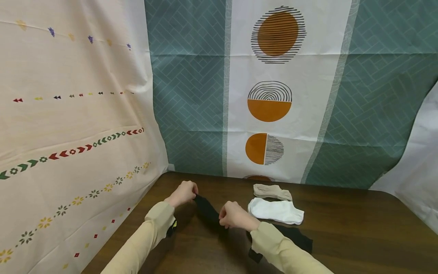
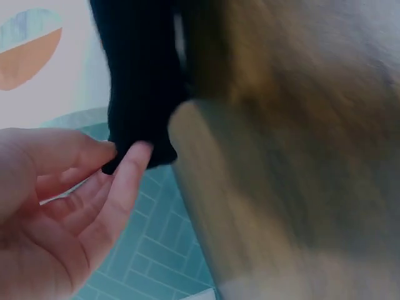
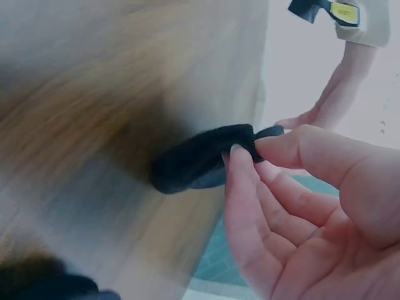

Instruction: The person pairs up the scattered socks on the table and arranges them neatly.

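Note:
A black sock [image 1: 206, 210] stretches between my two hands above the brown table [image 1: 191, 243]. My left hand [image 1: 183, 193] pinches its far left end between thumb and fingers. In the left wrist view the sock [image 2: 140, 75] runs upward from those fingertips. My right hand [image 1: 237, 217] pinches the nearer end. Seen from the right wrist, thumb and forefinger grip the ribbed fabric, and a rounded black part [image 3: 194, 159] sticks out past them. Another black sock [image 1: 297, 238] lies on the table beneath the right forearm, partly hidden by it.
White socks [image 1: 275, 211] lie flat to the right of my right hand, with beige socks [image 1: 272, 191] just behind them. A teal and white patterned curtain [image 1: 191, 114] hangs along the back edge. Cream embroidered cloth [image 1: 75, 125] hangs at the left.

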Motion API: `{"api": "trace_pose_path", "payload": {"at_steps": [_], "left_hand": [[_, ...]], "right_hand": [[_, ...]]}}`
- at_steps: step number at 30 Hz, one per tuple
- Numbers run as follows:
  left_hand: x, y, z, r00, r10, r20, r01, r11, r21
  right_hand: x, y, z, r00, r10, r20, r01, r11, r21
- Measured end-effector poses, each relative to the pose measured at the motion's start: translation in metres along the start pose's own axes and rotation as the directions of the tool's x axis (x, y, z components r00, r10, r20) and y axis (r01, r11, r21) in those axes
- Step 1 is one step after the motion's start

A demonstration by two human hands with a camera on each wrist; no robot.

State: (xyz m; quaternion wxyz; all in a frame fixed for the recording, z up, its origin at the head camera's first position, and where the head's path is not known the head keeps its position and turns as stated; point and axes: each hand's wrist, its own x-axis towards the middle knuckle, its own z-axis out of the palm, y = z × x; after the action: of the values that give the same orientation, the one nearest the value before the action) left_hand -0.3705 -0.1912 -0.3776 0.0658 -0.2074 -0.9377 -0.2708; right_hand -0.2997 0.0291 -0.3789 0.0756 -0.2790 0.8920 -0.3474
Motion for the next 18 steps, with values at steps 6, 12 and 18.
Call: {"api": "trace_pose_path", "payload": {"at_steps": [6, 12, 18], "left_hand": [[0.01, 0.012, -0.003, 0.997, 0.001, -0.074, -0.001, 1.0, -0.004], [0.024, 0.028, 0.003, 0.997, 0.049, -0.056, -0.048, 0.999, 0.024], [0.032, 0.041, 0.002, 0.998, 0.062, -0.026, -0.062, 0.998, 0.019]], "right_hand": [[0.002, -0.003, 0.004, 0.995, 0.042, 0.092, -0.07, 0.946, 0.317], [-0.001, -0.003, 0.011, 0.986, 0.052, 0.158, -0.123, 0.869, 0.479], [-0.005, -0.002, 0.012, 0.982, 0.055, 0.182, -0.147, 0.829, 0.54]]}}
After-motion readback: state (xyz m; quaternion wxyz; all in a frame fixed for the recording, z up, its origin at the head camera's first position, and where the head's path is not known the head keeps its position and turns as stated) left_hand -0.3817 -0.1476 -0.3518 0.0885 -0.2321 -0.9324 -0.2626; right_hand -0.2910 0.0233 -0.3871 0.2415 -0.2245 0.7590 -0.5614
